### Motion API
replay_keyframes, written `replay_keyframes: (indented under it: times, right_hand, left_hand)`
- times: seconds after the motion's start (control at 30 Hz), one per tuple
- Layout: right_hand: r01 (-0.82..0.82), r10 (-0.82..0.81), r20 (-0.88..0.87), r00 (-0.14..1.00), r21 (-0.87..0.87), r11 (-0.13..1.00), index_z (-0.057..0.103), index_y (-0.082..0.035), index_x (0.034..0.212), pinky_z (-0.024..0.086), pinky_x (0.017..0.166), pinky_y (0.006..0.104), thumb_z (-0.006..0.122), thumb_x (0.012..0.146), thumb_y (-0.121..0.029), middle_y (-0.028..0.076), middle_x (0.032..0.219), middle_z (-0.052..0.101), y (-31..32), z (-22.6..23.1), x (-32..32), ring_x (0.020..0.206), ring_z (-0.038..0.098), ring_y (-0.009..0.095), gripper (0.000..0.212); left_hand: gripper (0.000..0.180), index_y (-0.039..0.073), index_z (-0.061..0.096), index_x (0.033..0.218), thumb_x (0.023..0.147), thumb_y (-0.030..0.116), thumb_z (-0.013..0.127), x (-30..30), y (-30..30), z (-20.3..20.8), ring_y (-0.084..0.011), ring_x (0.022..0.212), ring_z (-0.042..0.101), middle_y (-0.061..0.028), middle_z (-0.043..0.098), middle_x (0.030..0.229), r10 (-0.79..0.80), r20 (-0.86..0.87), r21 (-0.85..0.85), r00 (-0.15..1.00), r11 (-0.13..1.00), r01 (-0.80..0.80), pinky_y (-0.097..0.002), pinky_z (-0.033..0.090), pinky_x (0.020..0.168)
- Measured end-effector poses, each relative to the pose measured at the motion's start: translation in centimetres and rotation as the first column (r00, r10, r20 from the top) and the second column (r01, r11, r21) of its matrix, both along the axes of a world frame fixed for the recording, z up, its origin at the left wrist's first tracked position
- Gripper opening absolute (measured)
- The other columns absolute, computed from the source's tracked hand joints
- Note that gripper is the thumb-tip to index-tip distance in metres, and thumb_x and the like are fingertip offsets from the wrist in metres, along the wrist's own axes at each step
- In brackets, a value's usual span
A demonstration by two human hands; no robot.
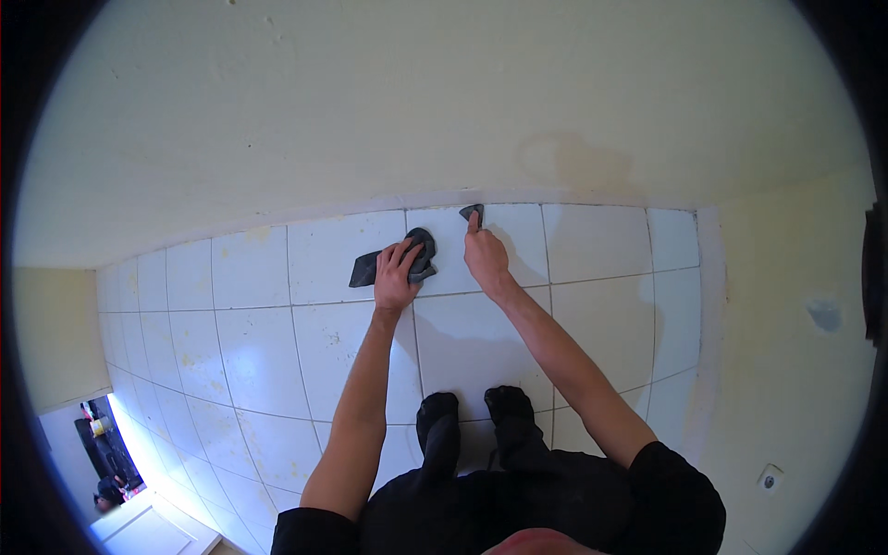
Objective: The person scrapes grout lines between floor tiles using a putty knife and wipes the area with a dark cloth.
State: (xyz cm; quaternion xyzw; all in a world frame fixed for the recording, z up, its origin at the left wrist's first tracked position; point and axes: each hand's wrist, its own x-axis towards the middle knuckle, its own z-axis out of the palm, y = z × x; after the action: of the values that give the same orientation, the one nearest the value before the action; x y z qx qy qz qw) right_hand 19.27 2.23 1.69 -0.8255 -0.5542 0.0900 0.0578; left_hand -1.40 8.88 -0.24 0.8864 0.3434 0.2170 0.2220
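Observation:
My left hand (397, 273) presses a crumpled dark grey cloth (423, 247) against the white floor tiles, fingers bent over it. A flat dark end of the cloth sticks out to the left of the hand. To its right, close to the foot of the wall, my right hand (485, 252) grips a scraper (474, 214) with a dark triangular blade. Its index finger is stretched along the tool, and the other fingers are curled round a handle they hide. The blade's tip is at or near the joint between floor and wall.
The plain wall (444, 102) rises right beyond the tiles (351, 245), with another wall (786, 324) at the right. Yellowish stains mark tiles on the left. My feet (467, 405) stand just behind my hands. A white door (153, 529) and a doorway with dark items lie at lower left.

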Motion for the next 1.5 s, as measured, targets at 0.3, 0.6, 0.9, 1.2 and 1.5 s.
replay_keyframes:
  times: [0.3,0.6,0.9,1.2,1.5]
  right_hand:
    - [0.09,-0.091,-0.07,0.993,-0.015,0.996,0.046,0.021,0.135,0.061,0.056,0.0364,0.057,0.09,-0.006,0.021,0.077,0.071,1.2,1.2,-1.1,0.066,0.073,0.028,0.054]
    - [0.093,-0.093,-0.095,0.991,-0.007,0.996,0.048,0.024,0.13,0.062,0.059,0.0373,0.059,0.089,-0.007,0.02,0.078,0.072,1.6,1.9,-2.1,0.071,0.074,0.029,0.052]
    - [0.138,-0.135,-0.118,0.984,0.014,0.99,0.046,0.025,0.131,0.061,0.058,0.0371,0.058,0.089,-0.005,0.022,0.075,0.072,1.7,2.1,-1.3,0.069,0.074,0.03,0.053]
    - [0.099,-0.098,-0.103,0.99,0.003,0.995,0.045,0.021,0.135,0.06,0.055,0.0374,0.057,0.089,-0.004,0.02,0.074,0.071,0.8,1.6,-0.5,0.067,0.074,0.029,0.054]
    - [0.167,-0.142,-0.307,0.941,0.055,0.984,0.052,0.003,0.133,0.057,0.064,0.048,0.054,0.095,-0.009,0.022,0.076,0.069,-3.4,3.4,0.0,0.073,0.071,0.038,0.04]
  left_hand:
    - [0.067,0.014,0.064,0.13,0.064,0.006,0.071,0.2,-0.1,0.1,-0.0367,0.124,0.05,-0.0104,0.057,0.138,-0.003,0.001,-0.003,1.0,1.0,0.003,-0.0468,0.04,0.108]
    - [0.066,0.014,0.063,0.129,0.064,0.005,0.07,0.1,-0.5,0.3,-0.0361,0.124,0.05,-0.01,0.057,0.137,0.006,-0.017,0.0,1.0,1.0,-0.006,-0.047,0.04,0.108]
    - [0.066,0.014,0.064,0.129,0.064,0.006,0.07,0.1,-0.1,0.0,-0.036,0.125,0.049,-0.0094,0.056,0.138,0.008,-0.019,-0.003,1.0,1.0,-0.008,-0.0469,0.04,0.108]
    - [0.066,0.014,0.064,0.129,0.064,0.007,0.07,0.0,0.0,0.2,-0.0366,0.125,0.049,-0.0098,0.056,0.139,0.008,-0.016,-0.003,1.0,1.0,-0.008,-0.0472,0.04,0.109]
    - [0.064,0.014,0.064,0.129,0.065,0.007,0.069,-0.4,-0.2,0.1,-0.0363,0.125,0.049,-0.0091,0.057,0.138,0.017,-0.021,0.001,1.0,1.0,-0.017,-0.0474,0.04,0.109]
